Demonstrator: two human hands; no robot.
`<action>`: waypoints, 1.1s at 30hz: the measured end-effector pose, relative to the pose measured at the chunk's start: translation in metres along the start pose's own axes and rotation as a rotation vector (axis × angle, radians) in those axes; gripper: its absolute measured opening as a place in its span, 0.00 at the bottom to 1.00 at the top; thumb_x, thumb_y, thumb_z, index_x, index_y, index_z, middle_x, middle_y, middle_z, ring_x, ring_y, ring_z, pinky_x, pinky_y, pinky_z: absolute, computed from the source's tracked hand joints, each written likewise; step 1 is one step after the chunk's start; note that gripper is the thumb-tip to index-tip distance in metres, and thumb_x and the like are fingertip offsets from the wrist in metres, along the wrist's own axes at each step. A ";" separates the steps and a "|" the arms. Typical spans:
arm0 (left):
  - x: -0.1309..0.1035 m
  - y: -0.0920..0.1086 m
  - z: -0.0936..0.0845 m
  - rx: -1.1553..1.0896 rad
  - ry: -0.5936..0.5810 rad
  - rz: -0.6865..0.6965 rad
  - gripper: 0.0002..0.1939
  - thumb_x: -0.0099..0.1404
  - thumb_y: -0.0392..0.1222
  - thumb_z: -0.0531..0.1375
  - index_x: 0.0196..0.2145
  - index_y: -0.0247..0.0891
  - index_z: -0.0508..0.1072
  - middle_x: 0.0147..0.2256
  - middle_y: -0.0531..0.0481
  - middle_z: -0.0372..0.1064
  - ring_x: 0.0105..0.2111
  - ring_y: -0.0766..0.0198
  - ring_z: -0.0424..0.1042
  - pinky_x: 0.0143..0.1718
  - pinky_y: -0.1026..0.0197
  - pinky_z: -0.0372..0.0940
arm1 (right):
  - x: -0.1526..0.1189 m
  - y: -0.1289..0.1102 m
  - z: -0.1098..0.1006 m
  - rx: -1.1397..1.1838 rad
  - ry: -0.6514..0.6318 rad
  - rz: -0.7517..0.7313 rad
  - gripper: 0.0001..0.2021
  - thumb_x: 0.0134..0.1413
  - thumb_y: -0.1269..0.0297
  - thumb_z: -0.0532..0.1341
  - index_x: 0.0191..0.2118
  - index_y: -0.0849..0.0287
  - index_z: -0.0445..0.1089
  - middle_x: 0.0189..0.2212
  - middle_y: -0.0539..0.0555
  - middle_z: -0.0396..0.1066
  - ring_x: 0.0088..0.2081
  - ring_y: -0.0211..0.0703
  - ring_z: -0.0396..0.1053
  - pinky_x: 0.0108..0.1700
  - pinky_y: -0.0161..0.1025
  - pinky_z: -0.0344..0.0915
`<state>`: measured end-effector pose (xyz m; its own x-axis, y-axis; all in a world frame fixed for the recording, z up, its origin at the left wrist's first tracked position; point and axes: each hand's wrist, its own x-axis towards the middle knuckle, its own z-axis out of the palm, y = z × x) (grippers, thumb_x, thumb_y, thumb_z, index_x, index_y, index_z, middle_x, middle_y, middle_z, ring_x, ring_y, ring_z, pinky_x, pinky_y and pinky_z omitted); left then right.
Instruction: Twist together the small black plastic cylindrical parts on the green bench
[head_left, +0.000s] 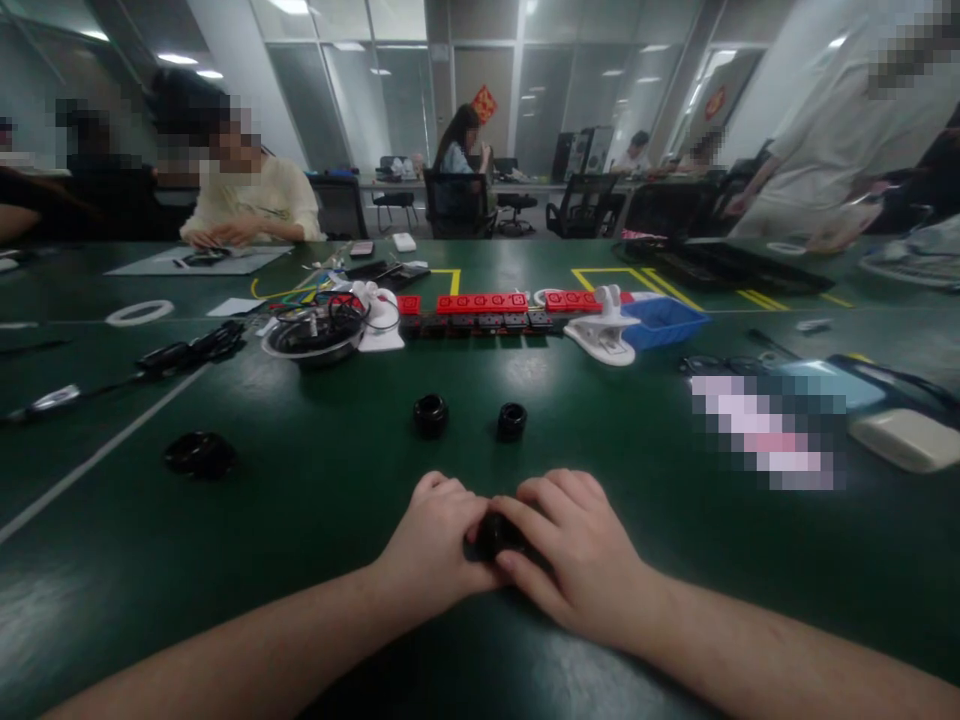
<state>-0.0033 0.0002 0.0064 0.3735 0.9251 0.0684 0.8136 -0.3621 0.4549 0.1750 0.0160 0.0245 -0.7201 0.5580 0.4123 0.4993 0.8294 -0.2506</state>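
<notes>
**Both hands closed on a small black part at lower centre of frame**

The left hand (pixel 435 545) and right hand (pixel 574 555) meet at the lower centre of the frame, resting on the green table (pixel 315 520). Between them sits a small black round part (pixel 496 535), largely covered; fingers of both hands are curled around it and grip it from either side. Its exact form cannot be told.

Just above the hands, apart from them, stand two further black ring-shaped parts, one at left (pixel 430 415) and one at right (pixel 511 421), set near each other. A flat black piece (pixel 199 454) lies well to the left.

Centre of frame, further back: a metal bowl (pixel 315 338) holding cables, a row of red blocks (pixel 484 302), a white clamp-like piece (pixel 604 335) touching a blue tray (pixel 664 322).

Upper left: a seated person in a pale shirt (pixel 259 200), hands on the table.
</notes>
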 end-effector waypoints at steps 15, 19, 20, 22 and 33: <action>-0.004 0.000 -0.001 0.060 0.065 0.060 0.13 0.49 0.48 0.62 0.22 0.36 0.66 0.26 0.54 0.64 0.32 0.62 0.62 0.39 0.56 0.52 | 0.001 -0.007 -0.003 0.102 0.020 0.002 0.14 0.52 0.66 0.52 0.43 0.64 0.66 0.36 0.58 0.67 0.36 0.46 0.59 0.37 0.45 0.56; -0.004 0.000 -0.001 0.038 0.057 0.052 0.11 0.49 0.47 0.61 0.24 0.37 0.67 0.27 0.55 0.64 0.32 0.62 0.62 0.40 0.56 0.52 | 0.004 -0.009 -0.004 0.110 0.003 -0.014 0.13 0.52 0.67 0.51 0.42 0.63 0.65 0.36 0.57 0.68 0.35 0.46 0.59 0.37 0.44 0.56; -0.004 -0.001 0.000 0.033 0.054 0.054 0.10 0.49 0.47 0.61 0.24 0.38 0.67 0.27 0.55 0.64 0.32 0.62 0.61 0.39 0.56 0.52 | 0.004 -0.010 -0.004 0.111 -0.001 -0.015 0.13 0.52 0.66 0.51 0.41 0.63 0.65 0.36 0.57 0.68 0.35 0.45 0.59 0.37 0.44 0.55; -0.004 -0.002 0.000 0.029 0.053 0.058 0.12 0.49 0.49 0.61 0.25 0.38 0.68 0.27 0.55 0.63 0.32 0.61 0.61 0.39 0.55 0.52 | 0.005 -0.011 -0.005 0.119 -0.002 -0.022 0.11 0.52 0.65 0.51 0.38 0.63 0.65 0.36 0.57 0.68 0.34 0.45 0.58 0.36 0.44 0.55; -0.004 0.001 0.000 -0.012 0.074 0.065 0.07 0.50 0.43 0.60 0.28 0.40 0.70 0.27 0.55 0.65 0.32 0.62 0.62 0.38 0.55 0.51 | -0.003 -0.016 -0.002 0.094 -0.041 -0.194 0.11 0.55 0.61 0.50 0.35 0.62 0.65 0.41 0.57 0.68 0.36 0.45 0.58 0.37 0.44 0.53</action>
<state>-0.0044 -0.0034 0.0065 0.3908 0.9058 0.1637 0.7833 -0.4207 0.4577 0.1702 0.0006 0.0292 -0.8181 0.3870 0.4254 0.3039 0.9189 -0.2515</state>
